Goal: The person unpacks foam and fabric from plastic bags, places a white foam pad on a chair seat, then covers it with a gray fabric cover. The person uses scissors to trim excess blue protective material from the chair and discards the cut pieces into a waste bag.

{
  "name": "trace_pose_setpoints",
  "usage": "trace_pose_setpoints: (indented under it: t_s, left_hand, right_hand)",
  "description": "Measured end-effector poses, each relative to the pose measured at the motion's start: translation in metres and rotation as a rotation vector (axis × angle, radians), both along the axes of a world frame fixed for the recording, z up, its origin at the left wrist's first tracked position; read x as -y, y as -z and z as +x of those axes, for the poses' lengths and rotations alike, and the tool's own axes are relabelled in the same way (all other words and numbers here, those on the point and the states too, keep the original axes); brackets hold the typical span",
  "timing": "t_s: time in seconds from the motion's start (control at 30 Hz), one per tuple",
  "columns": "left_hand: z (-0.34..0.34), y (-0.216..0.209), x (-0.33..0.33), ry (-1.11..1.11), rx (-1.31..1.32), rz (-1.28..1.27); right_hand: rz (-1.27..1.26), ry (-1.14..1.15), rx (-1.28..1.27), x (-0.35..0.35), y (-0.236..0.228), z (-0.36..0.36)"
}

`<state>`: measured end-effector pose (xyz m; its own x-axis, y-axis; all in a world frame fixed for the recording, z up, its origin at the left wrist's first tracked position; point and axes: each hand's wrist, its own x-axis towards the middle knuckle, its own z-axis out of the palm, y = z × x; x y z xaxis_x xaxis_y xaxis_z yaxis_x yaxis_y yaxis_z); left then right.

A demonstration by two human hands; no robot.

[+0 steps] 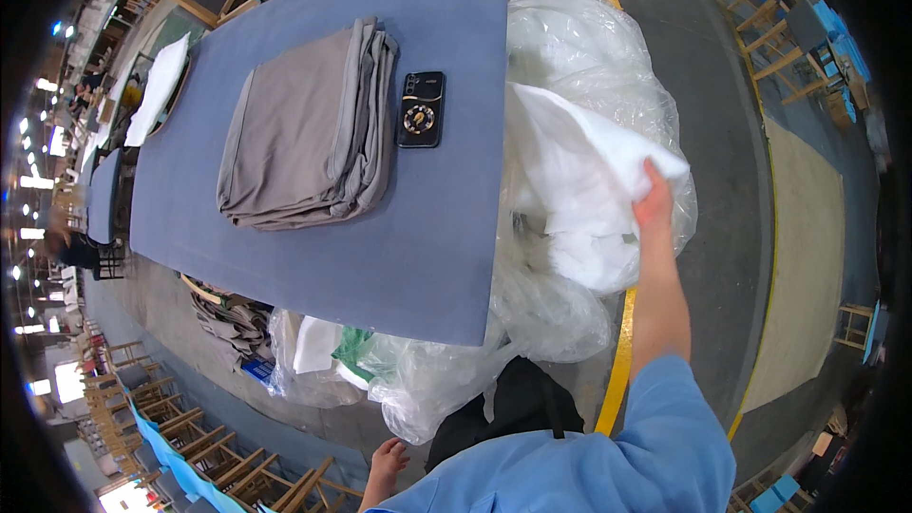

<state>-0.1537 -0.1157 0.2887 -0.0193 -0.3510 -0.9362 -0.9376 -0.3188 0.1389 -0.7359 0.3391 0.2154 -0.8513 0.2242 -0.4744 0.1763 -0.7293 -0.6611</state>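
Out to the right, my right hand (654, 201) is closed on the edge of a soft white padding sheet (560, 138), lifting one corner. The sheet comes from a large clear plastic bag (589, 33) beside the table, with more white padding (594, 261) lower in it. My left hand (388, 461) hangs low near my body, fingers loosely curled and a little apart, holding nothing. On the blue-grey padded tabletop (427, 256) lies a folded stack of grey-brown fabric covers (294, 123). A black phone (421, 109) with a round ring on its back rests beside the stack.
Below the table's near edge are more plastic bags (418, 385) and a pile of grey fabric (228, 323). Wooden chair frames (218, 451) stand lower left, others (788, 33) upper right. A yellow floor line (617, 370) runs past my right side.
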Motion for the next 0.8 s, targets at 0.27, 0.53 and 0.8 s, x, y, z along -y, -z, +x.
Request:
trace_pose_setpoints:
  t_s: [0.27, 0.53, 0.8]
  left_hand:
    - [-0.032, -0.009, 0.009, 0.091, -0.082, -0.022]
    - [-0.03, -0.017, -0.008, 0.042, 0.049, -0.023]
    - [-0.021, -0.01, -0.04, 0.08, 0.102, 0.062]
  right_hand:
    - [-0.128, 0.016, 0.432, 0.046, 0.172, 0.119]
    - [-0.106, 0.05, 0.535, 0.034, 0.242, 0.058]
    - [0.1, 0.139, 0.426, 0.012, 0.225, 0.036]
